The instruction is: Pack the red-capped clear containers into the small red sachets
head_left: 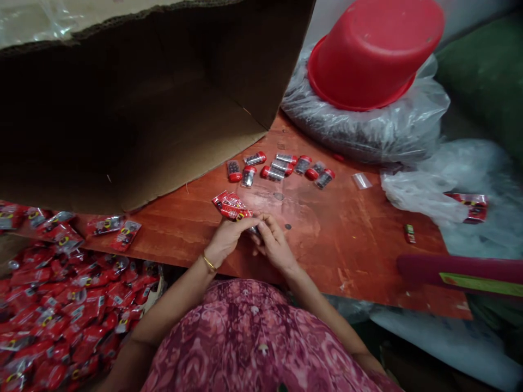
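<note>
My left hand point(225, 239), with a gold bangle at the wrist, is closed on a red printed packet point(232, 208) near the table's front edge. My right hand point(274, 245) meets it, its fingers pinched at the packet's lower end, where a bit of clear plastic shows between the hands. Beyond them on the red table point(327, 239) lie several small clear containers with red caps and dark beads inside, among them one standing apart at the left point(233, 170) and one at the right point(325, 178).
A large open cardboard box point(196, 136) fills the upper left. Many red packets point(77, 305) are heaped at the lower left. An upturned red tub point(368, 54) rests on a plastic bag point(355, 130). A clear piece point(362, 181) lies at the right.
</note>
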Available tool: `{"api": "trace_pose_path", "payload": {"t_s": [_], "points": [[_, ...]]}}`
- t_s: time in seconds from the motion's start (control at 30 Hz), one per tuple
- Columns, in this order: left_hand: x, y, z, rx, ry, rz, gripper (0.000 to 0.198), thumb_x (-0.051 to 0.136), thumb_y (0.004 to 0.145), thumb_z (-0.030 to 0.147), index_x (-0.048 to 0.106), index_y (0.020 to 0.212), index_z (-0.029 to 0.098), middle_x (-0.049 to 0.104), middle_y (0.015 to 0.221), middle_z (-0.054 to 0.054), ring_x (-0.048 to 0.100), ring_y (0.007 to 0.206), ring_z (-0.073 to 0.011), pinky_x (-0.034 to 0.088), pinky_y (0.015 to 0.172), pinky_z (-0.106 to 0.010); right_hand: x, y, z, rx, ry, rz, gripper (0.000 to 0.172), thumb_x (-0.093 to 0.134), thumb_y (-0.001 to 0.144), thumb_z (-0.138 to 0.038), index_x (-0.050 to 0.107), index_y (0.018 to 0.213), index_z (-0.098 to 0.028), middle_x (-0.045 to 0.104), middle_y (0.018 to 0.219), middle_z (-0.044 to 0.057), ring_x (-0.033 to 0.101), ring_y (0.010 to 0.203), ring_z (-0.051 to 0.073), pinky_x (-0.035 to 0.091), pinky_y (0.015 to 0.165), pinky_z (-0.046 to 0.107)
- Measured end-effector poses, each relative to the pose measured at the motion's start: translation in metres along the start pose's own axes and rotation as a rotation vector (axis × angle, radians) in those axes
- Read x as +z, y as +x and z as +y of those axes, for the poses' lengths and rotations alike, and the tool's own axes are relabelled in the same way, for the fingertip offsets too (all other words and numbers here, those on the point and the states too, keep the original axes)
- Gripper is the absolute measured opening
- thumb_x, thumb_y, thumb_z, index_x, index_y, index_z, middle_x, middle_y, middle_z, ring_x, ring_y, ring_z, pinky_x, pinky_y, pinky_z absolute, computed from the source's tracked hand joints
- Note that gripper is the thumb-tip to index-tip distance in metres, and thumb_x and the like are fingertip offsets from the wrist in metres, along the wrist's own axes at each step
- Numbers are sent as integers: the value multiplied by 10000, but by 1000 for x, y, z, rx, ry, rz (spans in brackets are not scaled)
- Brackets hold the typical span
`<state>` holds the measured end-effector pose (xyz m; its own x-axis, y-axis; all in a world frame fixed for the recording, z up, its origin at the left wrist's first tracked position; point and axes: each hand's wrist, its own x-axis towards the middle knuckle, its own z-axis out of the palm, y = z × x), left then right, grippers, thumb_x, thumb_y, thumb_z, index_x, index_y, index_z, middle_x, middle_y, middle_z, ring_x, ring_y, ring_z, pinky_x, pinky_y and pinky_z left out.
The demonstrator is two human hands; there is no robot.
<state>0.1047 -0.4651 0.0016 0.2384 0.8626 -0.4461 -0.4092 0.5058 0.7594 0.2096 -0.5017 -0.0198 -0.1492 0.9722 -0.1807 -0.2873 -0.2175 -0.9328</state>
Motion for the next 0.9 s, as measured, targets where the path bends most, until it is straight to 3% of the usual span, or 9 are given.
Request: {"api": "trace_pose_path", "payload": {"t_s": [0.07, 0.13, 0.23, 0.33, 0.47, 0.57, 0.63, 0.73, 0.9], "points": [[4, -1, -1, -10, -3, -42, 209, 764, 518, 232, 665, 669, 128, 629, 580, -8, 538, 481, -104, 411, 426, -208, 4, -1, 1, -93, -32, 106, 278, 449, 851, -514, 407, 910, -245, 396, 532, -108, 345, 364, 57, 371, 358, 171], [8, -3, -4, 51, -66, 2, 269, 777, 520, 261, 678, 735, 133, 649, 627, -11, 547, 505, -101, 411, 445, -204, 7, -2, 1, -170, -89, 170, 251, 421, 876, -484, 428, 939, -241, 410, 569, -85, 380, 415, 73, 376, 395, 189], [12, -3, -7, 150, -153, 105, 286, 766, 552, 336, 681, 730, 129, 668, 671, -21, 587, 592, -111, 443, 530, -206, 7, -2, 1, -264, -227, 194, 209, 418, 894, -428, 454, 964, -235, 449, 640, -55, 420, 497, 89, 389, 471, 212], [13, -1, -6, 156, -123, 110, 272, 756, 553, 328, 686, 702, 112, 675, 655, -33, 605, 623, -125, 465, 589, -219, 6, -2, 0, -322, -313, 208, 204, 435, 888, -411, 462, 967, -224, 490, 726, -28, 465, 579, 99, 413, 543, 228], [11, -2, -1, 154, -27, 87, 216, 761, 520, 256, 644, 634, 115, 646, 579, -10, 557, 503, -94, 441, 498, -203, 8, -4, 0, -226, -192, 155, 229, 426, 883, -456, 434, 938, -234, 463, 665, -48, 436, 504, 92, 407, 470, 218], [8, -5, -2, 103, 83, 9, 246, 741, 572, 330, 603, 619, 132, 584, 468, 18, 493, 363, -86, 364, 356, -191, 12, -4, 0, -104, -24, 103, 251, 427, 871, -494, 403, 914, -248, 403, 568, -91, 349, 391, 71, 370, 375, 193], [7, -8, -4, 66, 141, -36, 296, 706, 625, 413, 590, 637, 140, 536, 408, 30, 475, 308, -97, 317, 297, -188, 14, -4, 0, -91, 45, 137, 262, 438, 863, -502, 400, 901, -246, 406, 550, -104, 337, 363, 57, 371, 367, 180], [5, -10, -7, 81, 115, -19, 369, 659, 672, 498, 560, 627, 146, 470, 398, 58, 456, 288, -78, 291, 279, -171, 15, -2, 0, -117, 79, 176, 266, 453, 857, -497, 411, 905, -239, 448, 566, -100, 378, 374, 51, 384, 391, 179], [6, -10, -13, 110, 58, 11, 421, 632, 684, 549, 540, 588, 149, 418, 420, 71, 452, 300, -62, 252, 291, -169, 13, 2, 0, -68, 60, 88, 310, 463, 833, -538, 433, 902, -237, 484, 635, -78, 367, 391, 50, 380, 407, 195]]}}
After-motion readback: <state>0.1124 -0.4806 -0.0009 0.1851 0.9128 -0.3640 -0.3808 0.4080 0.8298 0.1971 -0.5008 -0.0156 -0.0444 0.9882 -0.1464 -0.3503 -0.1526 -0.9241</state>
